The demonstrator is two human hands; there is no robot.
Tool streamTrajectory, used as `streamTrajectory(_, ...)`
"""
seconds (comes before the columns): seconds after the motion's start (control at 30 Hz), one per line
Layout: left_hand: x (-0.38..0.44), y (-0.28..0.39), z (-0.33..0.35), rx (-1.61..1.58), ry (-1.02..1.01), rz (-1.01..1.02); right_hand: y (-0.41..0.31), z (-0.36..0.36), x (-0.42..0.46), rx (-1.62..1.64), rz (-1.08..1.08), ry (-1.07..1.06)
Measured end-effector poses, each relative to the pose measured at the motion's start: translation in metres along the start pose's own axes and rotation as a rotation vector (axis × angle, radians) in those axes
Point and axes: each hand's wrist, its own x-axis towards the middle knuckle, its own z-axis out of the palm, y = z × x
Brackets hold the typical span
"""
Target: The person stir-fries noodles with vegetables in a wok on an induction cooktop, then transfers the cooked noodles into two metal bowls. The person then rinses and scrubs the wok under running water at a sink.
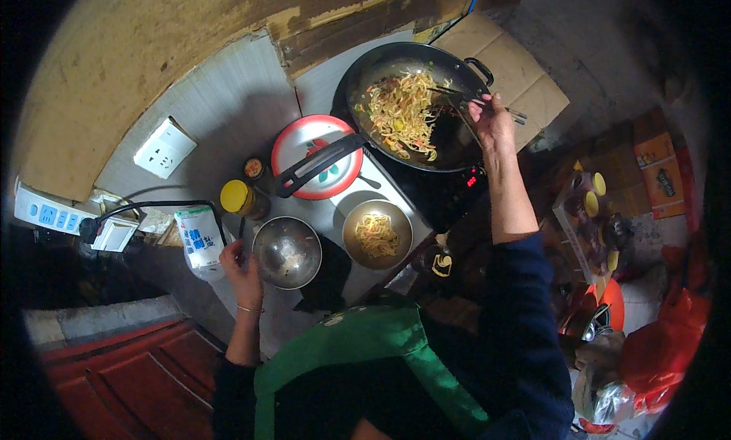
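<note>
Above the right side of a black wok (394,153), my right hand (492,120) grips a pair of dark chopsticks (517,115). Their tips reach toward the fried noodles (402,114) heaped in the wok, mixed with orange and green bits. My left hand (243,280) is at the left rim of a steel bowl (287,251), which has only residue inside. Whether its fingers grip that rim or the thin dark piece (241,229) above them, I cannot tell. Beside the bowl, another metal bowl (405,240) contains a smaller portion of noodles (377,235).
The wok sits on an induction cooker (442,191) with lit red digits; its long handle (320,165) crosses a red-rimmed enamel plate (285,137). Around my left hand are a salt bag (200,240), a yellow-lidded jar (237,196) and a black cable (165,203). A dark bottle (441,265) stands below the counter edge.
</note>
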Motion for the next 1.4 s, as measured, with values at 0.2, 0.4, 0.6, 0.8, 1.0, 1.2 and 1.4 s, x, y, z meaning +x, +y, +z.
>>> streamTrajectory(0.2,-0.024,-0.014,0.002,-0.121,-0.167,-0.351,-0.009,0.006,-0.034,-0.428,0.011,-0.08)
streamTrajectory(0.4,-0.032,-0.028,0.011,-0.156,-0.236,-0.346,0.029,0.002,-0.018,-0.475,0.018,0.033)
streamTrajectory(0.6,-0.035,-0.02,0.009,-0.509,-0.398,-0.741,0.051,0.014,-0.015,-0.345,0.017,0.142)
streamTrajectory(0.8,-0.028,0.015,-0.006,-0.692,-0.484,-0.771,0.051,0.02,-0.026,-0.182,0.149,0.133)
streamTrajectory(1.0,-0.005,0.07,0.023,-0.891,-0.55,-0.6,0.051,0.009,-0.015,0.029,0.251,0.059)
streamTrajectory(1.2,0.026,0.101,0.068,-0.948,-0.664,-0.623,0.027,0.021,-0.029,0.126,0.179,0.074)
streamTrajectory(1.4,0.045,0.111,0.101,-1.005,-0.691,-0.584,-0.027,0.037,-0.058,0.112,0.073,-0.052)
